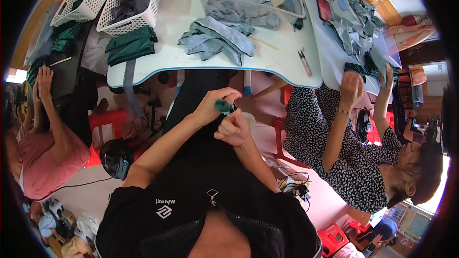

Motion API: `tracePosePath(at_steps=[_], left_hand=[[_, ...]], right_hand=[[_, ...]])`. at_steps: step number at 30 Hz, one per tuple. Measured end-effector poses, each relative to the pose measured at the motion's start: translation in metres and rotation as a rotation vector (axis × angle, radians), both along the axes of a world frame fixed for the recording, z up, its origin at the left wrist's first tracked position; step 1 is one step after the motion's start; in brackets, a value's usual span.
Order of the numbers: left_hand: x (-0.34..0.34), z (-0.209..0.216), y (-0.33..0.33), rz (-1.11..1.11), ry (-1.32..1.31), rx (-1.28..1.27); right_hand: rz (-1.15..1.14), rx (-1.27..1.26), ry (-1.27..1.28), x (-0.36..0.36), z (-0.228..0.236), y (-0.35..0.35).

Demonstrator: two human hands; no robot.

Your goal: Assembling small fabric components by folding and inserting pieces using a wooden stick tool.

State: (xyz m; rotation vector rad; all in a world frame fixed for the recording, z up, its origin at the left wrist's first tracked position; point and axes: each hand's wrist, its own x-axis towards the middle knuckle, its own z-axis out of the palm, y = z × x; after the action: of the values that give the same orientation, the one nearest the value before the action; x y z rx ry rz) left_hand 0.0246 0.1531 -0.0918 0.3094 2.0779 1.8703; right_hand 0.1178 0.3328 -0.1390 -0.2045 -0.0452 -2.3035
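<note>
Over my lap, below the table's front edge, my left hand [213,105] is closed around a small dark green piece of fabric [223,106], its bunched end showing between the fingers. Just to the right and nearer to me, my right hand [234,127] is curled with its fingers pressed together beside that fabric. A thin dark thing shows at its fingertips, too small to name. Ahead on the white table [167,59] lies a loose pile of grey-blue fabric pieces [217,39]. A light wooden stick [264,42] pokes out beside it.
Folded dark green fabric [131,47] and a hanging grey strip [129,83] are at the table's left. Thread snips [305,63] lie right. Behind stand a white basket [129,25] and a clear bin [248,9] of fabric. People work on both sides, one in a patterned dress [354,174].
</note>
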Motion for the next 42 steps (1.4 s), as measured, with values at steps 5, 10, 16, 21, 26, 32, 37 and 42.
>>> tracePosePath(at_steps=[5, 10, 16, 21, 26, 32, 37, 42], left_hand=[[0.004, 0.006, -0.047, 0.198, -0.263, 0.497], [0.017, -0.008, -0.068, 0.134, -0.205, 0.39], [0.026, -0.003, -0.062, 0.4, -0.324, 0.453], [-0.011, 0.018, -0.11, 0.535, -0.263, 0.529], [-0.001, 0.057, -0.058, 0.388, -0.277, 0.601], [-0.017, 0.094, -0.106, 0.648, -0.123, 0.404], [-0.005, 0.034, -0.148, 0.545, 0.064, 0.062], [0.016, 0.1, -0.111, 0.288, 0.563, -0.423]], right_hand=[[-0.073, -0.057, -0.175, -0.019, 0.028, 0.004], [0.017, -0.089, -0.173, -0.026, 0.034, 0.002], [0.023, 0.096, -0.178, 0.033, 0.042, 0.032], [-0.052, 0.093, -0.062, 0.061, 0.012, 0.069], [-0.513, 1.473, 0.483, 0.001, 0.034, 0.02], [-0.465, 1.493, 0.702, -0.022, 0.056, 0.026], [-0.299, 1.092, 0.293, -0.036, 0.089, 0.036], [-0.393, 1.0, 0.067, -0.051, 0.111, 0.029]])
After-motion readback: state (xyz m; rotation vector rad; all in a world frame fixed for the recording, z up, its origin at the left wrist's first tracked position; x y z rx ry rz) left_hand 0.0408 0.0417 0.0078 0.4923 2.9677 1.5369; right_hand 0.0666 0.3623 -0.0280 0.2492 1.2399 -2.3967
